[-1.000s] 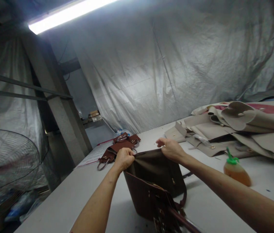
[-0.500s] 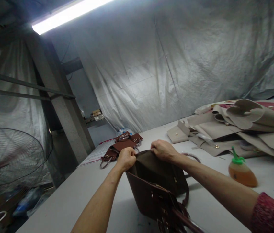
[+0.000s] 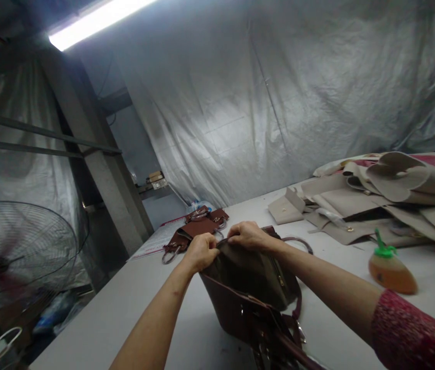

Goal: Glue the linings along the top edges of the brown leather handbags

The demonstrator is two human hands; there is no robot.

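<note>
A dark brown handbag [image 3: 227,308] lies tilted on the white table, its mouth spread and its olive lining with a small zip showing. My left hand [image 3: 201,252] pinches the bag's rim at the far left corner. Close beside it, my right hand [image 3: 250,237] grips the far edge of the rim, fingers bent over it. Both hands are closed on the bag, with the fingertips partly hidden. One handle [image 3: 294,345] hangs toward me, with metal fittings near its base; another handle loops out behind the right wrist.
Reddish-brown bag pieces with handles [image 3: 198,228] lie at the table's far left. Beige bag parts [image 3: 356,200] are heaped at the right. A squeeze bottle of amber liquid with a green cap [image 3: 391,270] stands on the white table [image 3: 132,313]. A fan [image 3: 20,252] is at left.
My right hand has shifted left along the rim, closer to my left hand. The bag's far side and rear handle show more. The view has moved slightly.
</note>
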